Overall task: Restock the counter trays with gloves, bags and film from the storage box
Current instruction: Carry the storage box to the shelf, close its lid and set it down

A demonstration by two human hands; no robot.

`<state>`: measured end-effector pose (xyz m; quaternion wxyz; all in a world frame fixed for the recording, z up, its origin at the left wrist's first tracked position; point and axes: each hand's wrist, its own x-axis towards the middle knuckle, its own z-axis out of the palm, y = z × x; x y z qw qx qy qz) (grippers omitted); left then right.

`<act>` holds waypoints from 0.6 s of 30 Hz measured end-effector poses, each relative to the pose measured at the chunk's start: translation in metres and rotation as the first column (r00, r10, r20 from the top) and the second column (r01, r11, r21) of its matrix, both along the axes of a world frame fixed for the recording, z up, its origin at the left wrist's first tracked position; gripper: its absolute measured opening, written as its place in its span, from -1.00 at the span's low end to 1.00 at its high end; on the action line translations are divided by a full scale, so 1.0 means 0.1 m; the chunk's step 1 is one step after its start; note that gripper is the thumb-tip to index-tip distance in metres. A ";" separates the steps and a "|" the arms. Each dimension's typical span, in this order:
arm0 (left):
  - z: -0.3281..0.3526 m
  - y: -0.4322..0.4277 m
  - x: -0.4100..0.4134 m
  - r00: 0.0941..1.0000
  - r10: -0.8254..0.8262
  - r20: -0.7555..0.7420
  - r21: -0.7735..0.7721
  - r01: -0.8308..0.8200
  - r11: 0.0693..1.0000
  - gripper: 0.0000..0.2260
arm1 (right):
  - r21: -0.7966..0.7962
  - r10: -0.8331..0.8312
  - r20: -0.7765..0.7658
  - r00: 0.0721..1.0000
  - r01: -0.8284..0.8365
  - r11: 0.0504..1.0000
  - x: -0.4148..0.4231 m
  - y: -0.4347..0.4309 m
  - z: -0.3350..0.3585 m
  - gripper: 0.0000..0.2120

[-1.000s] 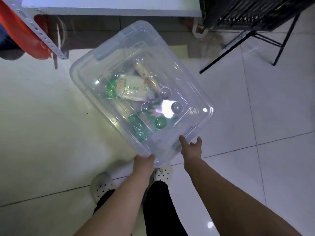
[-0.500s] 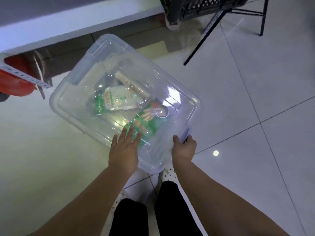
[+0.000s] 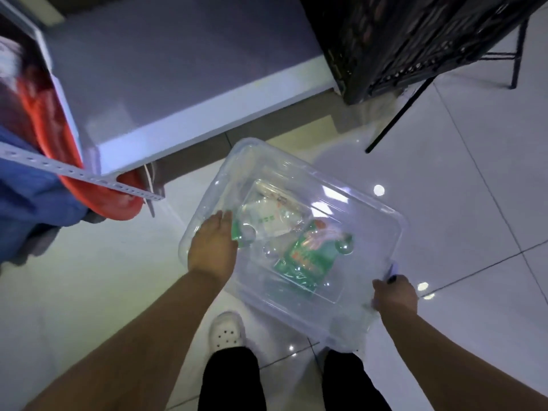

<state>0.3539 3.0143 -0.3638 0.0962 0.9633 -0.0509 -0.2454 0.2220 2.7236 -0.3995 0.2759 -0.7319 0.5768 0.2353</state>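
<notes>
Under the lid (image 3: 350,209), packets (image 3: 308,256) blur (print unreadable). Left hand (image 3: 212,247) lies flat atop; right hand (image 3: 394,296) grips the box (image 3: 311,318) by a table (image 3: 178,69).

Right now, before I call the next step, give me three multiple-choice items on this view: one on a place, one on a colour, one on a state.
1. Where on the box is the left hand?
A. inside it
B. flat on its lid
C. under it

2. What colour is the packet nearest the right hand?
A. green
B. yellow
C. black

3. How is the lid?
A. off
B. propped half open
C. on

Answers:
1 B: the left hand's fingers lie straight on top of the lid.
2 A: the packet shows green through the clear lid.
3 C: the lid covers the whole box, with the packets under it.
</notes>
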 end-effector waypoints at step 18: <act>-0.60 0.57 0.95 0.855 0.471 -0.218 -0.196 -0.511 0.837 -0.54 | -0.377 -0.048 0.103 0.993 0.084 0.923 0.07 0.65 -0.33 -0.63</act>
